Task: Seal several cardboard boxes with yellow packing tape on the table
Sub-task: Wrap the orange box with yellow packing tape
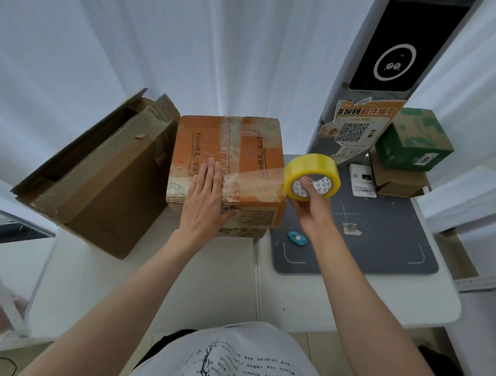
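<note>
Yellow tape roll [311, 176], pinched in the right hand [312, 198] just right of the orange box [228, 162] on the counter [203, 274], trails a strip under the flat left hand [207, 196]. Best keep that strip taut and press along it.

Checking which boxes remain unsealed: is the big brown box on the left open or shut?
Open: the brown box leans tilted, its top flaps standing apart with a dark gap between them.

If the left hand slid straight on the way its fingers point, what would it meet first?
The left hand lies flat on the orange box, fingers pointing away across the top. It would likely cross the old clear tape first, then the far edge.
</note>
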{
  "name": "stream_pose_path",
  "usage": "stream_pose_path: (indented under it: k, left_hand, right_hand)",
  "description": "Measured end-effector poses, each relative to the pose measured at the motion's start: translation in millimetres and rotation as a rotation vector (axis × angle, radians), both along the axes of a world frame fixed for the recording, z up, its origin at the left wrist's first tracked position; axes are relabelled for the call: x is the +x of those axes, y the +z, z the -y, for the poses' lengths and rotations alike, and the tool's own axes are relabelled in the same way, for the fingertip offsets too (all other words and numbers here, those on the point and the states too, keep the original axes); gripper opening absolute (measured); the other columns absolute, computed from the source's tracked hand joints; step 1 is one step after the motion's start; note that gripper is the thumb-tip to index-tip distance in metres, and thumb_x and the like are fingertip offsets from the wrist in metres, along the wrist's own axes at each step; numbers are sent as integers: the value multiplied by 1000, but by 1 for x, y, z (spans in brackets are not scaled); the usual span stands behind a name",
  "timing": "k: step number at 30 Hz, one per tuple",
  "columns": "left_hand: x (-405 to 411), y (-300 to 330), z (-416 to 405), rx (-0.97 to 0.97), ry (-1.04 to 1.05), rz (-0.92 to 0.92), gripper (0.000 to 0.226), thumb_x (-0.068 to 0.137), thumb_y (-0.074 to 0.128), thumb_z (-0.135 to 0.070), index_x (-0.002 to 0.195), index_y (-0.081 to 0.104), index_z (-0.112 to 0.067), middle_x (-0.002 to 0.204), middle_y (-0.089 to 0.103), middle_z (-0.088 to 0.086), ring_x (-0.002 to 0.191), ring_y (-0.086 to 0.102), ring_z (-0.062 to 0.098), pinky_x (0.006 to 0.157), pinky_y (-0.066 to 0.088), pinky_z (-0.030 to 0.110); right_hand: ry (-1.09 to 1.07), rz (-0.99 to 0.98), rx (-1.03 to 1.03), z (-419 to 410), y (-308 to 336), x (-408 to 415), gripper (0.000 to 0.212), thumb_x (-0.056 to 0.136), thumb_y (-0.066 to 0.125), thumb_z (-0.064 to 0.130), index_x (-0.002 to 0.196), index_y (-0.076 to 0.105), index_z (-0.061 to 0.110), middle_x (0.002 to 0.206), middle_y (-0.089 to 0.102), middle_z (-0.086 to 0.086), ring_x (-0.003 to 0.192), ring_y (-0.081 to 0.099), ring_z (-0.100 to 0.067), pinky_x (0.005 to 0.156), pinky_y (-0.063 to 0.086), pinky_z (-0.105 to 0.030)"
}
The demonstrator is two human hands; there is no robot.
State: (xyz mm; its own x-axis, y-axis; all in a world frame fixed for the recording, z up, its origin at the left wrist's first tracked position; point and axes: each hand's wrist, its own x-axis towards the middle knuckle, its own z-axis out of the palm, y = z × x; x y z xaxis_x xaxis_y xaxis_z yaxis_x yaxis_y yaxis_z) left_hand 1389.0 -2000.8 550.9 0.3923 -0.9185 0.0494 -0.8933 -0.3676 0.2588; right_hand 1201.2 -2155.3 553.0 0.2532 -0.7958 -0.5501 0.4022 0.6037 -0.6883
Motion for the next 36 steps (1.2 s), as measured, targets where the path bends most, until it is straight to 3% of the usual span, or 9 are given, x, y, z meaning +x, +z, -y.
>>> stream_pose_path:
  k: [4,9,13,17,21,24,29,33,36]
  left_hand:
    - [0,-3,1,7,-10,31,111,89,61,-61,161,-6,-7,169,-8,12,156,-10,30,126,-5,41]
    - [0,-6,0,-7,-72,64,100,92,60,-58,163,-1,-24,170,-5,5,154,-6,41,124,-1,51]
    - [-4,-5,2,-4,-93,97,91,95,61,-50,162,2,-34,170,-4,4,151,-3,51,121,0,59]
    - [-9,-3,4,27,-112,151,88,98,58,-44,162,-2,-37,170,-8,3,148,-4,57,117,-4,65]
    - [-21,-1,8,-16,-216,195,92,97,60,-21,162,-5,-25,170,-11,2,154,-13,37,122,-6,61]
    - [-36,3,15,-31,-401,213,94,88,50,1,163,-5,-19,169,-12,3,155,-12,27,126,-6,48]
    - [-40,-8,18,-100,-377,179,97,87,62,1,163,5,-19,171,1,0,157,1,25,127,5,47]
    - [-37,-7,18,-131,-366,117,94,89,65,0,163,12,-23,170,10,-2,156,10,23,127,9,47]
    - [-40,2,22,-167,-327,52,80,95,65,-8,161,21,-21,168,20,0,155,16,22,127,13,45]
  right_hand:
    - [-76,-104,-38,6,0,-9,15,94,70,16,105,63,22,104,71,-2,91,70,-17,61,60,-28]
    - [-56,-129,-86,7,-6,-11,12,97,66,15,104,62,24,101,70,1,90,69,-14,61,59,-24]
    - [-59,-158,-89,11,-16,-14,21,97,67,15,116,59,17,102,69,0,89,68,-15,58,59,-24]
    - [-49,-92,11,5,-30,-12,13,98,65,12,103,59,22,101,68,-1,89,68,-17,79,60,-35]
    - [-49,-80,-4,-1,-41,-9,26,97,65,9,120,57,17,105,70,-3,92,69,-19,67,62,-30]
    - [29,-124,6,-5,-49,-5,39,98,64,20,135,55,12,123,70,-12,109,69,-28,75,61,-34]
    - [330,-173,35,-15,-54,-4,68,95,47,68,143,55,19,132,66,-15,124,61,-34,99,53,-50]
    - [396,-146,14,-15,-55,-4,67,98,37,70,143,55,23,131,66,-17,126,59,-36,111,44,-55]
    - [409,-189,-47,-17,-50,0,60,102,32,64,136,61,24,124,71,-15,120,63,-35,106,48,-53]
